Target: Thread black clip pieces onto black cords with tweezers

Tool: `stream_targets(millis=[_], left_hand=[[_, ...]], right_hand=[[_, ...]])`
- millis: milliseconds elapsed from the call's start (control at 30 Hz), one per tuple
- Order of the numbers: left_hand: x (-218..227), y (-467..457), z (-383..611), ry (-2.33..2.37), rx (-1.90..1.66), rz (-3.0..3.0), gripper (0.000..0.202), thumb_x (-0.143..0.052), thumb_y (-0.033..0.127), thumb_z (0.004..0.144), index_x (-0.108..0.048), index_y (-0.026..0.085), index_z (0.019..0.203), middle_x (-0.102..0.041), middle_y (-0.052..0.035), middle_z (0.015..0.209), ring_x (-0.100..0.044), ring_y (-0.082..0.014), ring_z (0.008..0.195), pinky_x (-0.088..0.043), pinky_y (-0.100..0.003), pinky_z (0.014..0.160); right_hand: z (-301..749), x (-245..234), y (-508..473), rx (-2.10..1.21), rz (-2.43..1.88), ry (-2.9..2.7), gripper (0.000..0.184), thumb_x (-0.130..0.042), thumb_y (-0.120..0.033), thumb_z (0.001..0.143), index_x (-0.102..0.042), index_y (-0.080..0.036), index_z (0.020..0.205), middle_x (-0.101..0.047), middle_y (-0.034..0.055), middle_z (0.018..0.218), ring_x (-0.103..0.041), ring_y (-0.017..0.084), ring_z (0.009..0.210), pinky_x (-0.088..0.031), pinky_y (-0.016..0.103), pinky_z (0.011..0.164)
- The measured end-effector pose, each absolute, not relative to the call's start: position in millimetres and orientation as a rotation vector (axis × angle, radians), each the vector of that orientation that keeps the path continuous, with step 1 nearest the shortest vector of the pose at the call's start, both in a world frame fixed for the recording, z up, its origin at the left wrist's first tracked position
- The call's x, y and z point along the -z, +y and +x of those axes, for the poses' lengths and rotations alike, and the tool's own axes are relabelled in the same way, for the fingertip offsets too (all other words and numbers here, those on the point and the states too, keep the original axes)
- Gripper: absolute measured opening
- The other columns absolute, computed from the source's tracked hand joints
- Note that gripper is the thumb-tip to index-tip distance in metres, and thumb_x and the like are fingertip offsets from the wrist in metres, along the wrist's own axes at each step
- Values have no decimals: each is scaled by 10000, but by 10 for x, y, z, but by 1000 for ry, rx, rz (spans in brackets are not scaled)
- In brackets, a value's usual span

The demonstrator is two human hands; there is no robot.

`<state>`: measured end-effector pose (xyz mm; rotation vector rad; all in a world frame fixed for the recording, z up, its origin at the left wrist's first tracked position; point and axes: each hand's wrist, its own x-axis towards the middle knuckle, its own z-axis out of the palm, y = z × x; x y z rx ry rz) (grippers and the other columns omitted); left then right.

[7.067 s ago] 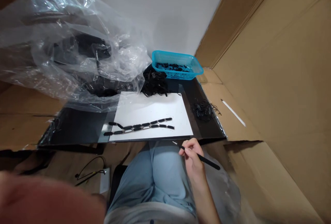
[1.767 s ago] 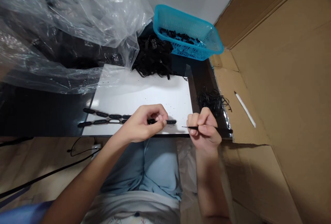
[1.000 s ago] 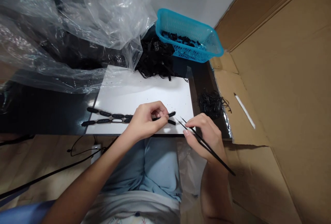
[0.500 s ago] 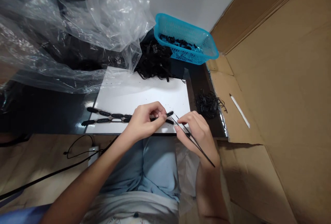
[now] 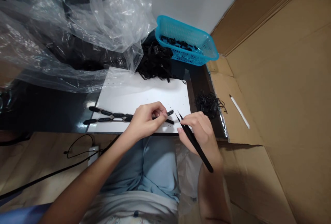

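My left hand (image 5: pixel 148 118) is closed around a small black elongated part (image 5: pixel 170 113), whose tip sticks out past the fingertips. Black tweezers (image 5: pixel 193 139) lie in the grip of my right hand (image 5: pixel 200 130), their two points apart and just right of that part. Two chained rows of black oval pieces (image 5: pixel 105 113) stretch leftward under my left hand on a white sheet (image 5: pixel 124 93). One piece in the lower row has a pale middle. My fingers hide the rows' middle stretch.
A blue basket (image 5: pixel 213 49) holding small black bits stands at the back right, beside a heap of black strips (image 5: pixel 155 61). Clear plastic bags (image 5: pixel 103 27) fill the back left. Thin black scraps (image 5: pixel 208 104) and a white pen-like stick (image 5: pixel 239 112) lie at right.
The tweezers have drawn back right from the black part and rolled in my right hand, showing their broad side. My left hand stays almost in place.
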<state>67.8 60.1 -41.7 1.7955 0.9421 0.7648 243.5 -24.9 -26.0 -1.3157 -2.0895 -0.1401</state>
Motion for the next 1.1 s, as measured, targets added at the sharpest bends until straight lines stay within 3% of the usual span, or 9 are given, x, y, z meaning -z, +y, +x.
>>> stream_targets(millis=[433, 600, 800, 967, 1100], left_hand=[[462, 625, 700, 986, -761, 1783, 118, -556, 236, 699, -645, 159, 695, -600, 3, 606, -531, -134, 594, -371, -235, 559], [449, 611, 693, 966, -748, 1784, 141, -560, 260, 729, -656, 157, 724, -626, -4, 642, -547, -139, 616, -381, -245, 581], [461, 622, 680, 920, -757, 1799, 142, -565, 265, 761, -656, 157, 741, -641, -7, 665, -567, -149, 649, -391, -252, 596], [482, 601, 713, 865, -784, 1889, 126, -546, 233, 789, -641, 154, 812, -667, -31, 765, -599, -174, 724, -448, -288, 673], [334, 466, 564, 956, -1031, 2226, 270, -563, 246, 818, -575, 107, 1050, -618, -103, 975, -563, -238, 926, -452, -366, 816]], right_hand=[[2431, 240, -291, 156, -1227, -2127, 231, -547, -17, 816, -499, -197, 953, -555, 46, 853, -521, 183, 781, -414, 324, 682], [2519, 345, -252, -26, -1231, -1901, 241, -531, -121, 901, -530, -246, 1107, -568, 46, 945, -570, 178, 835, -481, 326, 742], [2431, 517, -10, -302, -1360, -1559, 109, -500, -291, 938, -589, -238, 976, -619, -5, 796, -601, 152, 683, -487, 279, 637], [2327, 511, 115, -410, -1320, -1629, 41, -582, -233, 842, -549, -219, 863, -594, -10, 774, -585, 149, 687, -484, 262, 635], [2337, 523, 64, -340, -1355, -1582, 27, -568, -204, 857, -551, -218, 871, -583, -14, 792, -578, 141, 716, -473, 248, 660]])
